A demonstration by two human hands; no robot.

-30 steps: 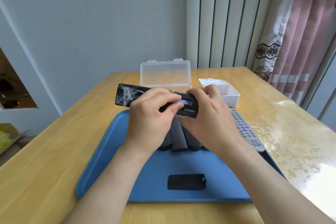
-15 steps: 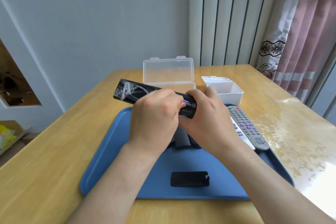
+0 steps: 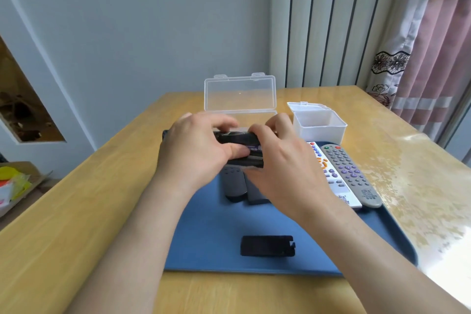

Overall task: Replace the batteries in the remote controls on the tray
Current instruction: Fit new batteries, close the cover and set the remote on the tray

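- The wooden table (image 3: 84,211) fills the lower frame, with the blue tray (image 3: 204,245) sat in the middle of it.
- A clear box (image 3: 239,95), lid up, is parked just behind the hands; a white tub (image 3: 319,126) is to its right.
- Four remotes are left on the tray: a grey remote (image 3: 353,176) and a white remote (image 3: 331,181) at centre right, two dark ones (image 3: 233,186) partly hidden under the hands.
- The black remote (image 3: 239,145) is held above the tray, centre frame. Compared with a second ago, it's been pulled in and levelled, so less of its wrapped end pokes out left.
- The left hand (image 3: 196,153) is curled round the body, thumb pressed at the open bay.
- The right hand (image 3: 285,168) is closed round the end, fingertips on top.
- A battery (image 3: 254,148) is peeking out, probably being seated or prised out, can't tell which.
- The battery cover (image 3: 267,245) is lying loose at the tray's front, so closing up isn't done yet.
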